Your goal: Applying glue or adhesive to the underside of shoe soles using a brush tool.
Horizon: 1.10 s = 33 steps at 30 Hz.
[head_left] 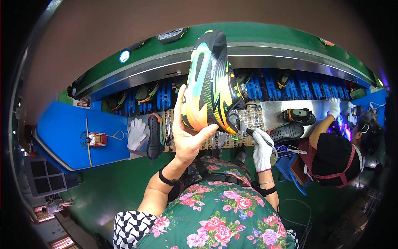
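Observation:
My bare left hand (188, 141) grips a black, yellow, orange and turquoise sneaker (207, 83) at its lower part, thumb on one side and fingers on the other. The sneaker is raised above the bench, its toe pointing away from me and its heel end toward me. In a white knit glove, my right hand (262, 152) is closed on a slim dark tool (250, 132). The tool's tip is at the heel end of the sneaker; whether it touches cannot be told. Its exact kind is unclear.
A white glove (137, 133) and a black sole (155, 136) lie left of the taped bench (169, 128). On the blue table (66, 145) stands a red-and-white can (98, 139). Another sole (286, 132) lies at right, near a co-worker (336, 153). Blue racks (290, 89) stretch behind.

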Tool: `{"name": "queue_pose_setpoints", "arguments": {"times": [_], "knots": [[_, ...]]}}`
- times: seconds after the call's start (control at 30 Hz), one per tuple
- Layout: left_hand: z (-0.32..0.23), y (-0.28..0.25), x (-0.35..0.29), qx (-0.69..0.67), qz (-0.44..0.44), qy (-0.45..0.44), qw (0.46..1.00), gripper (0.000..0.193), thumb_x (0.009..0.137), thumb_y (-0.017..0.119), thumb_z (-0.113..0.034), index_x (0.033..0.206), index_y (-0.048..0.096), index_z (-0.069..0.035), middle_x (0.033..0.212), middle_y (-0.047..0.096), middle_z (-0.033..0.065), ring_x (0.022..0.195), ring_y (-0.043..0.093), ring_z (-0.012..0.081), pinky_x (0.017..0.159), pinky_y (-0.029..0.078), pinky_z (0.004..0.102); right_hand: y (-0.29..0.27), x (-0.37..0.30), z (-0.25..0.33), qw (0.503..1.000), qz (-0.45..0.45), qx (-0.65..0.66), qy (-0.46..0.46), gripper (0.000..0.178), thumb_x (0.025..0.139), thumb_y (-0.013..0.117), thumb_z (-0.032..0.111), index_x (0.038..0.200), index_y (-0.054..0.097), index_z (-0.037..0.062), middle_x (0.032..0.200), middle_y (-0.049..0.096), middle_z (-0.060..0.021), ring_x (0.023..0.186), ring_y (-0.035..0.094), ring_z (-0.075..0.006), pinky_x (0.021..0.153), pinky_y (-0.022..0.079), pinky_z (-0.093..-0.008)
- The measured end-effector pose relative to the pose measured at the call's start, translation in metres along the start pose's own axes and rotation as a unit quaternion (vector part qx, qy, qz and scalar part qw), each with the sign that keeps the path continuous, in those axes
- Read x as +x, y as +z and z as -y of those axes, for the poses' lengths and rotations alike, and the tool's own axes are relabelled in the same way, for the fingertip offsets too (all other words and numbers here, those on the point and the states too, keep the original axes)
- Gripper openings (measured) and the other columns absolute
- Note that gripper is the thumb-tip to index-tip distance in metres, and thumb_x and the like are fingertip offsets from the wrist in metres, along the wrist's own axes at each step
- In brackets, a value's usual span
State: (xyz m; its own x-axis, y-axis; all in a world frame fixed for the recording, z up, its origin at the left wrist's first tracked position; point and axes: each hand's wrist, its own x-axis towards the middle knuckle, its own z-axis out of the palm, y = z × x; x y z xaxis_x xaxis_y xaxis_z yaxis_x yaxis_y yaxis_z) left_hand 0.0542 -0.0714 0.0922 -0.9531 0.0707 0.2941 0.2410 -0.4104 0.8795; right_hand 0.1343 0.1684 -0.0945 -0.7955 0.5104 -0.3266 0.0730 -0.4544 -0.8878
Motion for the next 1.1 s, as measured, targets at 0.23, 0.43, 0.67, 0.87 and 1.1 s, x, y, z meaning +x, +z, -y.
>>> {"name": "queue_pose_setpoints", "arguments": {"times": [0.23, 0.43, 0.67, 0.87, 1.1], "knots": [[0.016, 0.009, 0.058, 0.059, -0.006, 0.061, 0.996, 0.104, 0.077, 0.081, 0.004, 0.159, 0.018, -0.002, 0.147, 0.046, 0.0162, 0.131, 0.051, 0.0233, 0.112, 0.042, 0.0375, 0.001, -0.002, 0.007, 1.000, 0.019, -0.008, -0.016, 0.022, 0.087, 0.069, -0.003, 0.110, 0.071, -0.0049, 0.101, 0.074, -0.0104, 0.072, 0.062, -0.0104, 0.063, 0.049, -0.0209], [0.052, 0.018, 0.159, 0.082, -0.009, 0.103, 0.991, 0.092, 0.076, 0.083, 0.000, 0.153, 0.032, 0.000, 0.138, 0.053, 0.0108, 0.123, 0.056, 0.0198, 0.109, 0.043, 0.0347, -0.012, 0.002, -0.006, 1.000, 0.008, -0.002, -0.023, 0.023, 0.087, 0.069, -0.003, 0.110, 0.071, -0.0053, 0.102, 0.074, -0.0115, 0.073, 0.064, -0.0117, 0.064, 0.049, -0.0219], [0.072, 0.015, 0.237, 0.049, -0.064, -0.063, 0.995, 0.072, 0.083, 0.078, -0.005, 0.141, 0.035, -0.016, 0.110, 0.062, 0.0176, 0.080, 0.071, 0.0322, 0.045, 0.061, 0.0512, -0.013, 0.001, -0.004, 1.000, 0.004, 0.011, -0.026, 0.023, 0.087, 0.069, -0.002, 0.109, 0.071, -0.0058, 0.105, 0.074, -0.0134, 0.074, 0.063, -0.0113, 0.065, 0.049, -0.0218], [0.107, -0.001, 0.268, 0.155, -0.064, 0.036, 0.985, 0.100, 0.080, 0.085, -0.017, 0.156, 0.021, -0.012, 0.133, 0.056, 0.0193, 0.113, 0.061, 0.0269, 0.087, 0.056, 0.0454, -0.006, 0.006, 0.003, 1.000, 0.008, 0.027, -0.007, 0.024, 0.083, 0.073, -0.005, 0.107, 0.071, -0.0068, 0.095, 0.073, -0.0096, 0.074, 0.066, -0.0132, 0.065, 0.051, -0.0225], [0.105, 0.009, 0.274, 0.323, -0.126, 0.088, 0.934, 0.100, 0.080, 0.084, -0.024, 0.152, 0.022, 0.007, 0.151, 0.036, 0.0293, 0.141, 0.038, 0.0375, 0.118, 0.028, 0.0411, -0.007, 0.006, -0.007, 1.000, 0.014, 0.014, -0.009, 0.024, 0.082, 0.074, -0.005, 0.106, 0.072, -0.0062, 0.094, 0.073, -0.0087, 0.076, 0.066, -0.0127, 0.066, 0.051, -0.0232]]}}
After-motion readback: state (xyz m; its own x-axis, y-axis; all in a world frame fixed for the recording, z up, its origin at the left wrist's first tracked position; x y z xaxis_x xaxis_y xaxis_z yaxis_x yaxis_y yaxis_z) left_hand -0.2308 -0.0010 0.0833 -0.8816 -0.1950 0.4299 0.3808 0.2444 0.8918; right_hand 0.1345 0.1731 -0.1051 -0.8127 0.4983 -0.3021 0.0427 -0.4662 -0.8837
